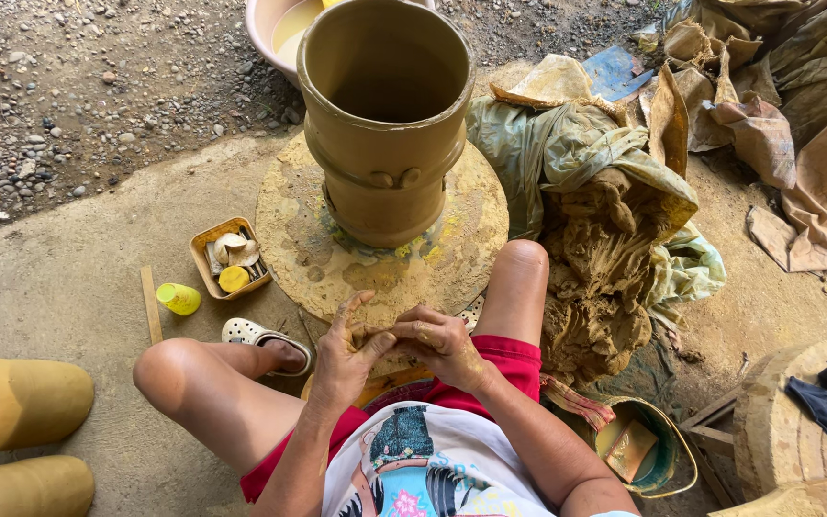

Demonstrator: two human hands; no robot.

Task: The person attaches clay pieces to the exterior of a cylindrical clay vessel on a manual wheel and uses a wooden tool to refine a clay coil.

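Fig.: head view, looking down on my lap and the work. My left hand (345,356) and right hand (440,343) meet just below the disc (299,249) edge, between my knees. Both pinch a small clay bit (382,334) between them: left thumb and fingers curl in on it w/ index finger raised, right fingers fold over it from the other side. The bit is mostly hidden by the fingers, so I can't tell its shape; what shows is wet, ochre-brown, same colour as the smears on both hands.

The pot (385,124) stands upright at the disc's centre, well above the hands and apart from them. It's tall, cylindrical, open-mouthed, w/ a raised band round the waist and two small lumps stuck on that band at the front. Surface is damp, olive-brown.

Right of the pot: a clay heap (600,278) on plastic sheet (538,144), touching my right knee. Left of the disc: a tray (201,258) w/ small tools, a yellow cup (178,299) on its side, a stick (150,304). Two finished pots (21,431) lie at far left. A basin (265,24) sits behind the pot.
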